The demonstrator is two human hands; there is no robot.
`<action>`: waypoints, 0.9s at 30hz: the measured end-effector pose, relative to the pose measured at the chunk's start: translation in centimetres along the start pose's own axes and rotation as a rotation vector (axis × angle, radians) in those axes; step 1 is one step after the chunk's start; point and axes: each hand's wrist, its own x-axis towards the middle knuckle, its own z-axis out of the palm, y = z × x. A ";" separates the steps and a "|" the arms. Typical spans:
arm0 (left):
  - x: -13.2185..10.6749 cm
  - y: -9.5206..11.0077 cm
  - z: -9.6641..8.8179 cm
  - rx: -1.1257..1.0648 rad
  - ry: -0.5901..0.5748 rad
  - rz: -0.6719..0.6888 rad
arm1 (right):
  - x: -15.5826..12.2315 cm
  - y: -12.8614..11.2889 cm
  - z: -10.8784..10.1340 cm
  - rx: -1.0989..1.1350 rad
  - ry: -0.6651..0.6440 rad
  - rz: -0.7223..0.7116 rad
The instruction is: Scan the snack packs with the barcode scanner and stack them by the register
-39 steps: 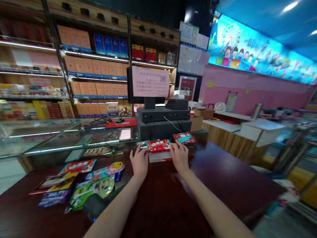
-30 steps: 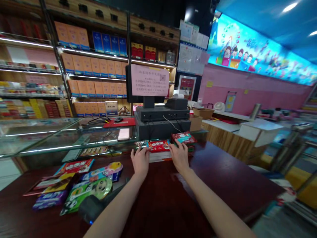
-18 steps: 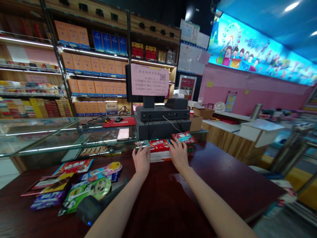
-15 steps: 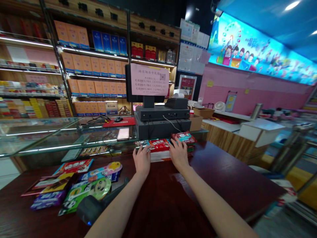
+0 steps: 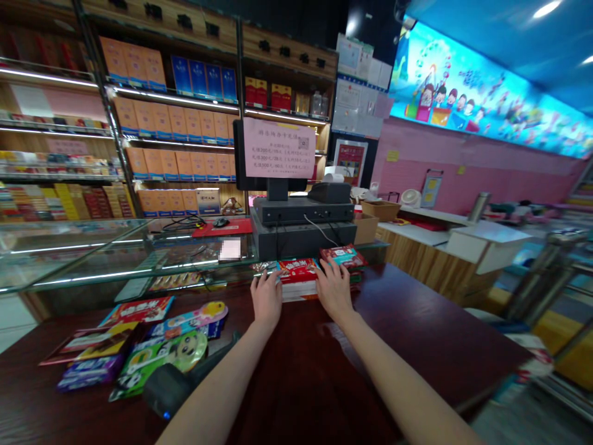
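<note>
from the head camera, the left hand [image 5: 266,300] and the right hand [image 5: 334,290] stand apart, one on each side of a stack of red snack packets [image 5: 296,272]. the fingers of both touch its edges, but whether they grip it i cannot tell. the stack lies on the dark red tabletop [image 5: 407,309], at the foot of a black cash register [image 5: 301,225], with a maroon and teal packet [image 5: 343,255] just behind the right hand. to the left, colourful snack bags [image 5: 139,346] lie spread on the tabletop, beside a black handheld scanner [image 5: 169,389]. a glass display case [image 5: 92,253] runs behind them, and shelves of orange boxes [image 5: 162,117] rise along the back wall. a pink printed notice [image 5: 278,148] is fixed to the screen above the register.
</note>
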 end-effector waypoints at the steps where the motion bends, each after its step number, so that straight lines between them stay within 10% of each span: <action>1: 0.0 0.0 0.0 0.004 -0.001 0.001 | 0.0 0.0 0.0 0.002 -0.001 0.001; 27: -0.1 -1.4 -5.1 0.021 -0.033 -0.047 | 0.9 -4.3 -1.2 0.118 -0.050 -0.068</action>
